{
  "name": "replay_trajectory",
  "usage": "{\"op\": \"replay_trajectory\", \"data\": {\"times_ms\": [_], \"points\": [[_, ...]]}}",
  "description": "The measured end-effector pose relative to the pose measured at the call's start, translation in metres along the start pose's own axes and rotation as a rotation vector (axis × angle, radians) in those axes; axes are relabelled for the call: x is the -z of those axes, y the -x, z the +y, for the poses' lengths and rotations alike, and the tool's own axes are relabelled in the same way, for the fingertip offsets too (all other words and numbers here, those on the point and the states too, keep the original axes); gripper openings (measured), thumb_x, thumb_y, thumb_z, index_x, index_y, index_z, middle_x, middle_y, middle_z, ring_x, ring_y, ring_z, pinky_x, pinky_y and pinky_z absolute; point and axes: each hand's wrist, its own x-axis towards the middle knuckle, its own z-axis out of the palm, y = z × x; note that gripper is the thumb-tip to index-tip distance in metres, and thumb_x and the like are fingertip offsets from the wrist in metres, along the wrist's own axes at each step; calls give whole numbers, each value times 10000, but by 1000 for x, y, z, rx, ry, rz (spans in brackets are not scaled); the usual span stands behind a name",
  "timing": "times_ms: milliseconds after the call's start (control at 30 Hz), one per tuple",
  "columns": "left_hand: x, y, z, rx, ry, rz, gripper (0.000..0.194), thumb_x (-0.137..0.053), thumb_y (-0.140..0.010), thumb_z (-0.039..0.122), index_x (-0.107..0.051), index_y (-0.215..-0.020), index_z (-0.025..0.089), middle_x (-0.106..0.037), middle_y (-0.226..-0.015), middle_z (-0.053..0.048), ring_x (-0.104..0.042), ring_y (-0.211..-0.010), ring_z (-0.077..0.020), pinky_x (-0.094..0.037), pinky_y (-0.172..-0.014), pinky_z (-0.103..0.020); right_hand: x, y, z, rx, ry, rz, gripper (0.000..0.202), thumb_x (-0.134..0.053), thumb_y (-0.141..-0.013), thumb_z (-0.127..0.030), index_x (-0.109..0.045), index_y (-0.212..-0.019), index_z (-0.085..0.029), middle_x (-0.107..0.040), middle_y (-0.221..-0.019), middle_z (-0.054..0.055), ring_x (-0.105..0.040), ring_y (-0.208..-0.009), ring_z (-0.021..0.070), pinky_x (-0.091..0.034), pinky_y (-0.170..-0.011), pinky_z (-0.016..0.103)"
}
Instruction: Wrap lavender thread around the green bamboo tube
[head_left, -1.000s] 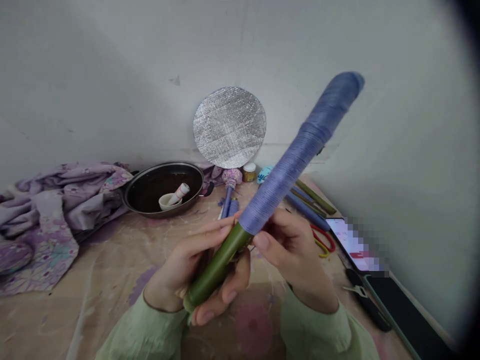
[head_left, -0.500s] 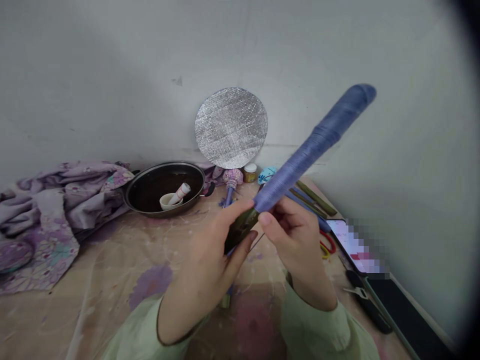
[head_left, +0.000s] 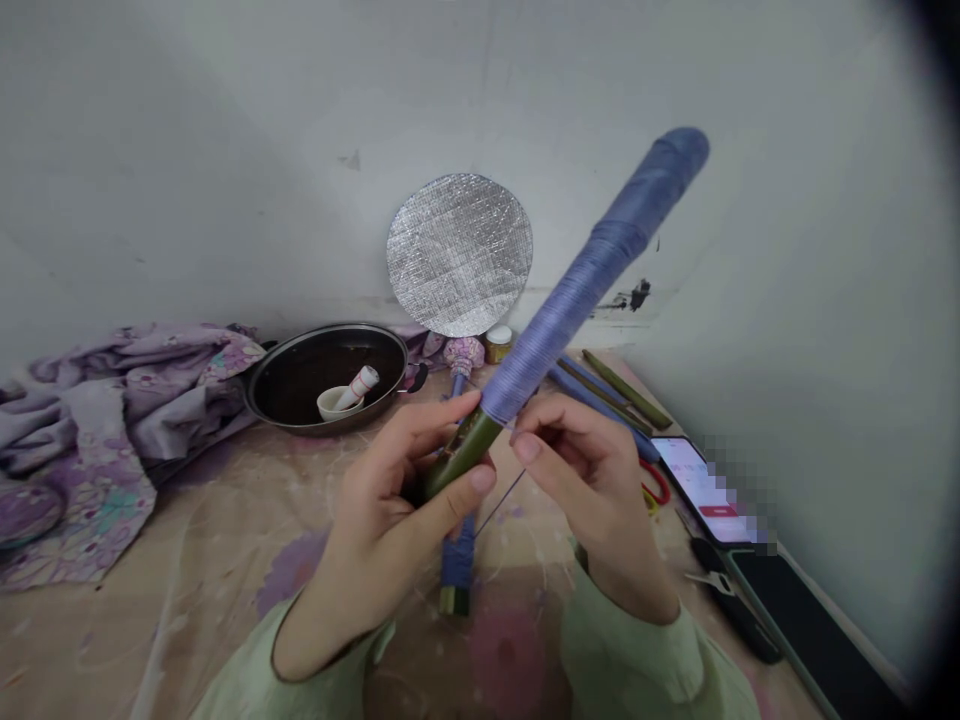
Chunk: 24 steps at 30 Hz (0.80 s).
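My left hand (head_left: 390,520) is closed around the bare lower end of a green stick (head_left: 478,440), which looks like a plant stalk. Blue-violet thread (head_left: 555,330) covers the stick's upper part in tight coils, and it slants up to the right. At the lower edge of the coils, my right hand (head_left: 589,490) pinches the thread between thumb and fingers. From there a loose strand (head_left: 501,502) runs down left toward a short stick wound with blue thread (head_left: 457,560) on the table. My left palm hides the stick's bottom tip.
A dark pan (head_left: 330,375) holds a white cup (head_left: 339,403) at the left, beside purple floral cloth (head_left: 82,430). A silver disc (head_left: 460,255) leans on the wall. Green stalks (head_left: 626,388), red-handled scissors (head_left: 658,482), a phone (head_left: 705,495) and a key (head_left: 711,582) lie right.
The stick has shifted left and tilts more steeply, turning so its bare green side shows. My left fingers have spread somewhat around it. The loose strand and thread-wound short stick show more.
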Motion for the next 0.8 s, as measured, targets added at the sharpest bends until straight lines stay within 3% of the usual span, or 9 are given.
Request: {"op": "replay_trajectory", "data": {"times_ms": [133,300,533,667,800], "points": [[4,-1,0,60,93,-77,416,-724,-876,102,-713,-1208,354,-689,-826,27,-505,-493,-34,-388,-421,-112,-1,2,3,30,-74,23,147,-687,-880,-166,-659,-748,-224,-615,-648,-43,-511,-540,95,-390,-463,202],[5,-2,-3,94,101,-88,402,-727,-878,106,-709,-1193,355,-698,-849,25,-528,-489,-34,-391,-419,-116,-2,5,8,25,-170,97,139,-713,-894,-216,-678,-760,-224,-589,-630,-36,-482,-531,111,-344,-443,235],[2,-2,-3,98,149,-89,375,-726,-881,143,-707,-1204,332,-687,-828,15,-506,-466,-35,-345,-389,-117,-4,5,9,15,-227,102,133,-713,-908,-237,-684,-780,-226,-600,-631,-39,-526,-541,110,-408,-462,222],[4,-2,-4,141,305,-184,310,-663,-936,177,-697,-1195,345,-621,-764,39,-418,-409,0,-269,-364,-82,-6,5,8,8,-247,64,128,-707,-906,-220,-677,-782,-227,-633,-638,-38,-572,-537,109,-452,-461,212],[11,-5,-9,170,432,-346,333,-592,-972,174,-664,-1237,362,-664,-851,22,-378,-393,21,-302,-355,-56,-8,6,7,-17,-265,71,144,-720,-907,-256,-669,-776,-225,-604,-632,-42,-542,-517,99,-424,-439,201]]}}
